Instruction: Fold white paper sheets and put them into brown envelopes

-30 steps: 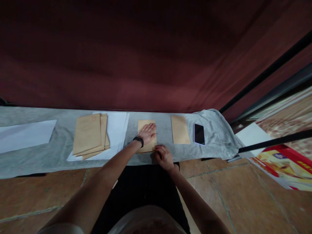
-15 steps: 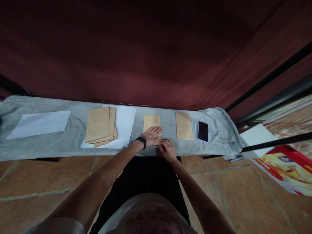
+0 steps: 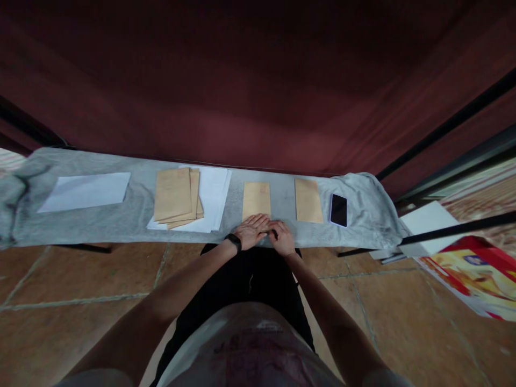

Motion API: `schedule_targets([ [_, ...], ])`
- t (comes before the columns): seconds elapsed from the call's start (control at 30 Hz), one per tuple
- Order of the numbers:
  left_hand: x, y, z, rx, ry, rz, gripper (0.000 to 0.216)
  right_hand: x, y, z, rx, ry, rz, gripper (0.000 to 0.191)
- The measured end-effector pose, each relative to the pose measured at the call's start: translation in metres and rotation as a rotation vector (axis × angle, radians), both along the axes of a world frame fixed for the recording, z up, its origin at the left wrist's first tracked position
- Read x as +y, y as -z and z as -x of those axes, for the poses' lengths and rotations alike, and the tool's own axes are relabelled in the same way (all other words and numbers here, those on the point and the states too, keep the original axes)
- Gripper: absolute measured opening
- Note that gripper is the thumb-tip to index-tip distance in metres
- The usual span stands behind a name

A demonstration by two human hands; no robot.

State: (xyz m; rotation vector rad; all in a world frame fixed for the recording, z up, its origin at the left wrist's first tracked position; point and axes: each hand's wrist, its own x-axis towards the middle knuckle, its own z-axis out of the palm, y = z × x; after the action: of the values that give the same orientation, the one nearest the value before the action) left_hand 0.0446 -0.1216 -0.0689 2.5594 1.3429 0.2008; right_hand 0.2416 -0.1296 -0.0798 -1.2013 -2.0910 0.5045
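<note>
A brown paper envelope (image 3: 257,199) lies flat on the grey cloth, its near end covered by my hands. My left hand (image 3: 250,231), with a dark band at the wrist, rests palm down on that near end, fingers stretched out. Against its fingertips, at the envelope's near right corner, is my right hand (image 3: 283,239). Its fingers are bent and closed at the edge of the envelope; their tips are partly hidden. To the right lies a second brown envelope (image 3: 308,201), apart from both hands.
A phone (image 3: 338,210) lies at the right. Several brown envelopes (image 3: 173,192) are stacked on white paper sheets (image 3: 215,193) at the left, with another white sheet (image 3: 86,191) farther left. Grey cloth (image 3: 139,201) covers the narrow table; a dark red surface (image 3: 250,118) rises behind it.
My left hand has slid from the middle of the envelope toward its near end and now meets my right hand. The whole view has shifted slightly.
</note>
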Motion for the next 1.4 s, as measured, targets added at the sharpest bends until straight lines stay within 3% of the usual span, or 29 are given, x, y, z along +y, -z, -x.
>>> schedule_targets([
  [0.27,-0.025,0.001,0.000,-0.034,-0.040,-0.049,0.056,-0.001,0.001,-0.001,-0.018,0.015,0.030,0.028],
  [0.7,-0.032,0.007,0.000,-0.030,-0.049,-0.071,0.054,-0.001,0.003,-0.001,-0.032,0.023,0.031,0.027],
  [1.03,-0.040,0.011,0.011,-0.165,-0.065,-0.094,0.048,-0.001,0.002,-0.002,-0.017,0.012,0.012,0.022],
  [1.4,-0.037,0.003,0.023,-0.307,-0.276,-0.123,0.036,0.000,-0.001,0.001,-0.029,0.050,0.007,0.014],
])
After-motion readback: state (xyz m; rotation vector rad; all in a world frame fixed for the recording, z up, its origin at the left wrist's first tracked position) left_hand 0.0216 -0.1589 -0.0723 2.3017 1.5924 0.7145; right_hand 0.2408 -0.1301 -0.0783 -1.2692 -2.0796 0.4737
